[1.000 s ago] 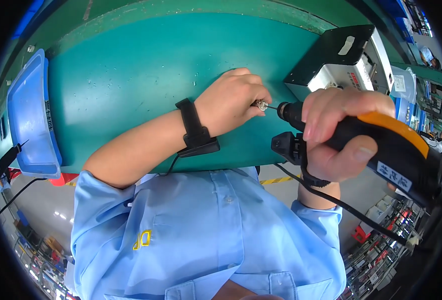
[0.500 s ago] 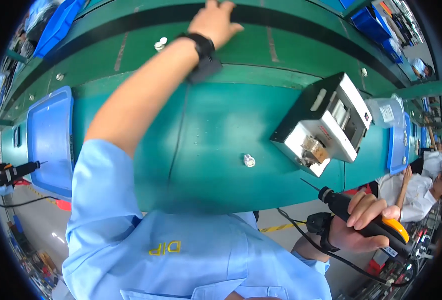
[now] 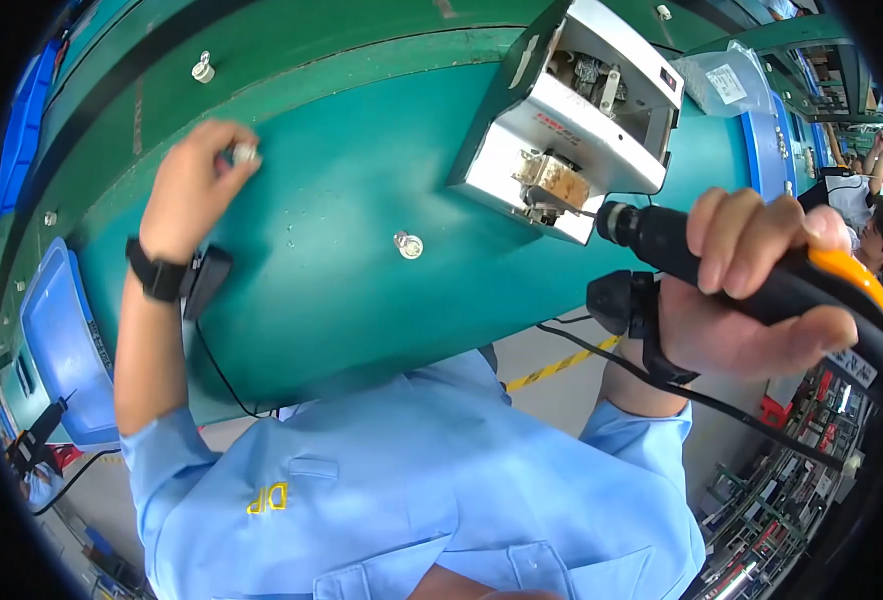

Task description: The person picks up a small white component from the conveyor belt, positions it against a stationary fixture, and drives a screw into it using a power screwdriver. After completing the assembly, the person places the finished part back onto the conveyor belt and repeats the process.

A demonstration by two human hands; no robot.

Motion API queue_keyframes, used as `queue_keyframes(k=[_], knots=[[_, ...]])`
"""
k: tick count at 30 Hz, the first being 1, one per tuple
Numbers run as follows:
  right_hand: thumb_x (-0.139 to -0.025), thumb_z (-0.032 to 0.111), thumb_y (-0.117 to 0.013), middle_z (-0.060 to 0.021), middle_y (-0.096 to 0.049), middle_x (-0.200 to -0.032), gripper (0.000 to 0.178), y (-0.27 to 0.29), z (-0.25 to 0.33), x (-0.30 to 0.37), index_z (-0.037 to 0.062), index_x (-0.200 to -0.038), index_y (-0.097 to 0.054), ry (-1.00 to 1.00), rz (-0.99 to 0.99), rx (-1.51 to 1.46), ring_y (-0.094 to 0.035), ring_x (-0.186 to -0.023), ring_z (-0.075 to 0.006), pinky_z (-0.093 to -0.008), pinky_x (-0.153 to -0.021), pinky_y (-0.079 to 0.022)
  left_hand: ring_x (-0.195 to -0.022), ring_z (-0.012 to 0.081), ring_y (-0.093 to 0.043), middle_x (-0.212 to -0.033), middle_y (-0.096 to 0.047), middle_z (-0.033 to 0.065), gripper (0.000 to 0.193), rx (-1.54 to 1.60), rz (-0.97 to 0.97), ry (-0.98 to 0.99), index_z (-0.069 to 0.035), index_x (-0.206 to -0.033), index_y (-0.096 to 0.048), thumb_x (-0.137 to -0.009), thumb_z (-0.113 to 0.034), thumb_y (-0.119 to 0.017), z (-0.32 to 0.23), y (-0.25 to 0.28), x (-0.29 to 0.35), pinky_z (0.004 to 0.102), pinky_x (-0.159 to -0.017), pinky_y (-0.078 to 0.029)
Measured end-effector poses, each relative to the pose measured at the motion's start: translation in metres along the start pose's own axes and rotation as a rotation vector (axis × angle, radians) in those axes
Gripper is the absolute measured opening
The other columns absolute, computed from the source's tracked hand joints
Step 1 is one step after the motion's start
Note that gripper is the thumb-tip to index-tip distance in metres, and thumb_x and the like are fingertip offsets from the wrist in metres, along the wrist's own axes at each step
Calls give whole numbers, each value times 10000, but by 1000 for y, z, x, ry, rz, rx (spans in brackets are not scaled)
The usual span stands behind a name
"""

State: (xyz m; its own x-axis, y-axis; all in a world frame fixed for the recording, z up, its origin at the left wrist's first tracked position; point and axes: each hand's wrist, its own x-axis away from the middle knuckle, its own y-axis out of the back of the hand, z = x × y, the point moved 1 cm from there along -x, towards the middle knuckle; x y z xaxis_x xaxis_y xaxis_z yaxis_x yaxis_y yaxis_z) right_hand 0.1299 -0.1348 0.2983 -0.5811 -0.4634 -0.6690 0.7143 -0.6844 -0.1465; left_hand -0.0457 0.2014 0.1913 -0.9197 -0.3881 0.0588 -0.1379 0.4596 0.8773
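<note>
My left hand (image 3: pixel 190 190) is pinched round a small white part (image 3: pixel 245 153) above the left of the green mat. In my right hand (image 3: pixel 747 290) is a black and orange electric screwdriver (image 3: pixel 662 235), fingers wrapped round its body. Its thin bit reaches to the front opening of a black and silver screw feeder (image 3: pixel 522 150); whether the tip touches a screw there is too small to tell. Between my hands, a small round whitish part with a metallic look (image 3: pixel 411 245) lies on the green work mat (image 3: pixel 342 300).
Another small white part (image 3: pixel 203 68) stands on the green surface beyond the mat. A blue tray (image 3: pixel 62 340) sits at the left, near a second screwdriver (image 3: pixel 37 440). Behind the feeder lie a clear plastic bag (image 3: pixel 727 85) and another blue tray (image 3: pixel 765 150). The cable (image 3: pixel 732 405) trails below my right wrist.
My left hand has come back from the far side and now holds a small white part. My right hand has brought the electric screwdriver forward to the feeder. The view has shifted.
</note>
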Motion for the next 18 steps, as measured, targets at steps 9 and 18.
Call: queue_keyframes(k=[9, 18], knots=[[-926, 595, -513, 24, -433, -608, 552, -5, -19, -1, 70, -1097, -528, -72, 193, -104, -395, -483, -87, -261, -521, -330, -1023, 304, -557, -1257, -537, 129, 534, -104, -297, -160, -113, -1192, -625, -688, -63, -795, -63, -15, 63, 385, -886, -486], [-913, 576, -541, -23, -481, -569, 589, -1, -29, -29, 20, -1098, -483, -366, -191, -88, -450, -430, -135, -318, -491, -407, -951, 296, -595, -1163, -583, 109, 399, 335, 127, -565, -87, -1119, -658, -732, -35, -744, -101, -83, 41, 384, -819, -507]])
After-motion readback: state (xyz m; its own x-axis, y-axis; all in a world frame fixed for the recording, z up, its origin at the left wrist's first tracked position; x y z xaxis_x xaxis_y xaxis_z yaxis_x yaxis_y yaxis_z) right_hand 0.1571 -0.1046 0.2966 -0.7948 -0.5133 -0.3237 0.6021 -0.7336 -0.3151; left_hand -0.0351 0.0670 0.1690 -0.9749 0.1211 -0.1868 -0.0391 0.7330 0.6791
